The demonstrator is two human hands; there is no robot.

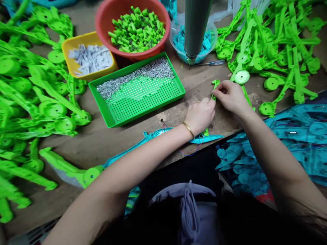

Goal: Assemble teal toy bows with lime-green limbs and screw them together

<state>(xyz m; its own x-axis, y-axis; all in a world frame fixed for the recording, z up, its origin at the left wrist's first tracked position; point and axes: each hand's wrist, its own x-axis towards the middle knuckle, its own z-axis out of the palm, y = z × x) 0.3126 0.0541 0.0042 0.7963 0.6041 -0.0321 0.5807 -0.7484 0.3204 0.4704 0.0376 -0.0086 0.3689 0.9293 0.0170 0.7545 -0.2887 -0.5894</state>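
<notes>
Both hands meet at a slim bright-green plastic part (216, 82), whose upper end shows above the fingers and whose lower end comes out below. My left hand (200, 115), with a gold bangle at the wrist, is closed around its middle; the fingertips are partly hidden. With thumb and forefinger, my right hand (232, 97) pinches the same part near the upper end. Under my left wrist lies a long blue plastic shell (139, 145) with thin red and blue wires. A green piece with a round disc (242, 77) lies just beyond my right hand.
A green perforated tray (145, 107) of screws stands ahead, beside a yellow bin (89, 75) of white pieces. Behind are a red bowl (102, 25) and a clear tub (214, 37). A screwdriver (216, 63) lies below a grey post (196, 27). Green parts (51, 109) pile left.
</notes>
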